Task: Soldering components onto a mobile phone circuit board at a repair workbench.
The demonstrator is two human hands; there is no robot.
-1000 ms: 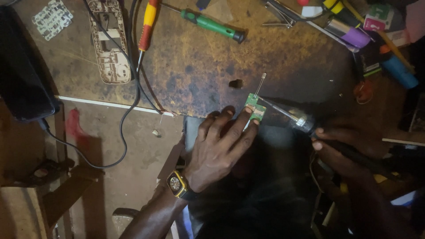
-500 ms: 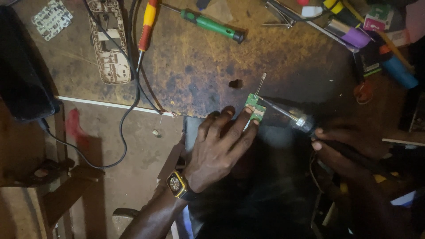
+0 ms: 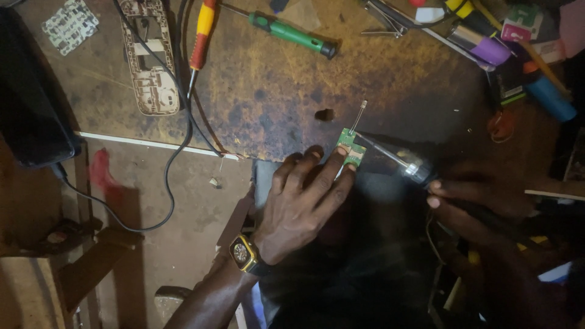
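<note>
My left hand (image 3: 304, 198), with a gold watch on the wrist, presses a small green circuit board (image 3: 351, 148) flat at the near edge of the worn brown workbench (image 3: 274, 103). Its fingertips lie on the board's lower half. A thin component lead sticks up from the board's top. My right hand (image 3: 469, 204) grips a dark soldering iron (image 3: 405, 161), and the iron's tip touches the board's upper right corner. The right hand sits in deep shadow.
A green-handled screwdriver (image 3: 292, 33) and a red-and-yellow one (image 3: 201, 36) lie at the back. A phone frame (image 3: 148, 61) and black cable (image 3: 177, 140) are at the left. Markers, tweezers and clutter fill the back right. A dark box (image 3: 30, 116) stands far left.
</note>
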